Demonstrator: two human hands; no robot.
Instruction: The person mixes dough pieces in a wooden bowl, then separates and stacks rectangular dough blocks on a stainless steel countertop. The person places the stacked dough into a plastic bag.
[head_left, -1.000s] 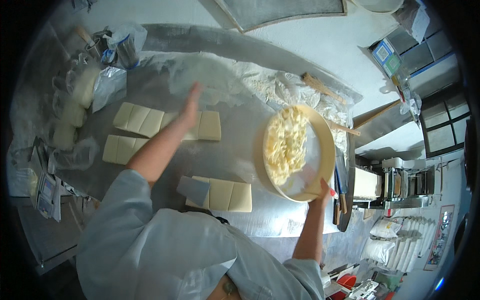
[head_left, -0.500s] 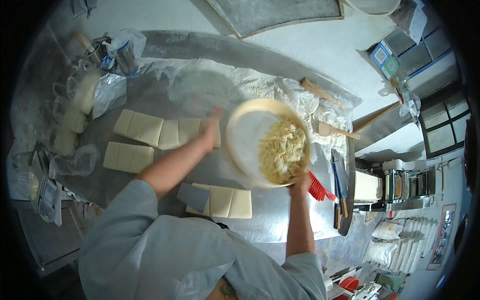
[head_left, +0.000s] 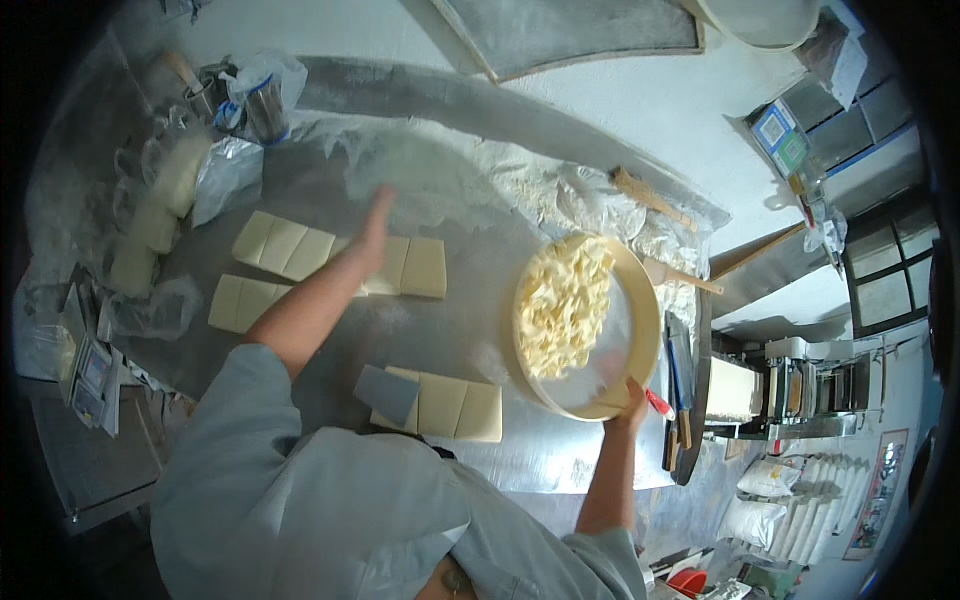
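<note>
My right hand grips the near right rim of a round, pale yellow sieve. Heaped in its left half are many thin, pale yellow folded dough pieces; its right half shows bare mesh. My left hand, fingers stretched out and seen edge-on, holds nothing. It hovers over a row of pale, scored dough slabs, partly hiding them. A shorter dough slab lies nearer me, partly behind my left forearm. Close to my body, a grey flat scraper rests on another scored dough slab.
White flour covers the back of the metal table. On the right lie a wooden scoop, a straw brush, long knives and a red brush, mostly hidden by the sieve. Plastic bags and a scale are left.
The sieve has moved right and nearer to me, covering most of the red brush. The dough pieces now lie in its left half instead of its right. My left hand has shifted left, away from the sieve.
</note>
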